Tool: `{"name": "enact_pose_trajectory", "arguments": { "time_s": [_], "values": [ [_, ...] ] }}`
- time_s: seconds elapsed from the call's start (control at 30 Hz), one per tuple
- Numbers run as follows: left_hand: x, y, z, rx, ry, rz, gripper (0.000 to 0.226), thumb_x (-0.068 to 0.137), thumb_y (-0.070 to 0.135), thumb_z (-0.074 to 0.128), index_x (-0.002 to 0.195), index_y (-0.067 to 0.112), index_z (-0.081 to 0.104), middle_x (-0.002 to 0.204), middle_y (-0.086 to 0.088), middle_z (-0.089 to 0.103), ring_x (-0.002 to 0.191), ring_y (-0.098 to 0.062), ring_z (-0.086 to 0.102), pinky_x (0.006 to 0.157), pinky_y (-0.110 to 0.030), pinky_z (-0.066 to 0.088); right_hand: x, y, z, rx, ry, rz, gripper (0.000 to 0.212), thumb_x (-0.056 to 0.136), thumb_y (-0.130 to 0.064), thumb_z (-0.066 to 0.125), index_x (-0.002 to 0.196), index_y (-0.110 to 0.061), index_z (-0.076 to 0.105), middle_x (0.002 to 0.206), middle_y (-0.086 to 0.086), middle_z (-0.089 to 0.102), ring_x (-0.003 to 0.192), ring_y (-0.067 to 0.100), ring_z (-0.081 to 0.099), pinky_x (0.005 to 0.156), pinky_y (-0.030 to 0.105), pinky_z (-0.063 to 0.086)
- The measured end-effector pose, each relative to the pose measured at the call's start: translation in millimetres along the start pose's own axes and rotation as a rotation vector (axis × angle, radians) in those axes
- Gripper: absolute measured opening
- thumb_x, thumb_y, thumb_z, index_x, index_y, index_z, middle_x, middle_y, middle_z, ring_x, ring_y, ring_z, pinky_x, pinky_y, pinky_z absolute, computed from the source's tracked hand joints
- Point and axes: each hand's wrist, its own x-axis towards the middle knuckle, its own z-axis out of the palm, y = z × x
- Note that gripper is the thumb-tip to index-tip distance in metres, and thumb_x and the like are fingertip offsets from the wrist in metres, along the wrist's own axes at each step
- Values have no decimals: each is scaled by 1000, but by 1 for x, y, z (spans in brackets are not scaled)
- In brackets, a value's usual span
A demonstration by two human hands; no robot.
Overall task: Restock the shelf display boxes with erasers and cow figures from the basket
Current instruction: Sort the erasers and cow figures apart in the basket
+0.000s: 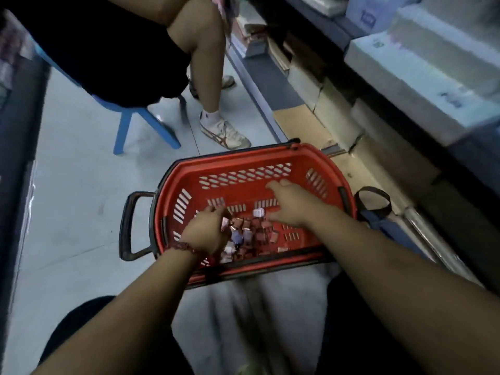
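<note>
A red plastic basket (243, 161) with black handles stands on the floor in front of my knees. Several small wrapped erasers (259, 231) lie in a heap on its bottom, with one white piece (258, 213) at the far side of the heap. My left hand (207, 234), with a red cord bracelet at the wrist, is curled over the left side of the heap and grips a few erasers. My right hand (289, 204) lies flat inside the basket, fingers spread, just right of the heap. No cow figure is clear enough to make out.
A second person sits on a blue plastic stool (140, 123) to the far left, their sneaker (224, 131) close to the basket. Shelves with white boxes (422, 74) and cardboard cartons (338, 109) run along the right. A dark strap (373, 201) lies beside the basket.
</note>
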Motion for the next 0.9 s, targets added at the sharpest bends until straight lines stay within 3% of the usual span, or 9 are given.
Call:
{"name": "enact_pose_trajectory", "arguments": {
  "time_s": [0.13, 0.33, 0.53, 0.9],
  "values": [
    [-62, 9, -6, -4, 172, 92, 40, 85, 29, 67, 122, 14, 64, 115, -14, 63, 104, -36, 63, 91, -44, 52, -62, -13, 6, 83, 93, -42, 83, 79, -39, 81, 148, -16, 40, 137, 13, 49, 124, 33, 54, 106, 42, 45],
    [-128, 17, -25, 0, 293, 100, 46, 85, 22, 76, 128, 13, 62, 123, -13, 63, 112, -32, 61, 98, -41, 51, -136, -31, 6, 90, 222, -94, 75, 83, -36, 79, 147, -16, 44, 142, 12, 50, 129, 31, 51, 109, 40, 44],
    [-121, 18, -29, 54, 239, 78, 56, 82, 24, 82, 132, 17, 58, 128, -11, 60, 115, -29, 59, 100, -42, 52, -142, -30, 13, 56, 187, -83, 75, 84, -40, 78, 147, -20, 43, 139, 9, 49, 126, 29, 52, 107, 38, 44],
    [45, -18, 3, 169, -21, 48, 45, 93, 18, 69, 136, 24, 59, 132, -10, 57, 123, -30, 55, 107, -45, 47, -1, 15, 44, 76, -86, 28, 83, 74, -25, 88, 144, -21, 44, 140, 9, 53, 117, 27, 58, 101, 37, 48]
  ]
}}
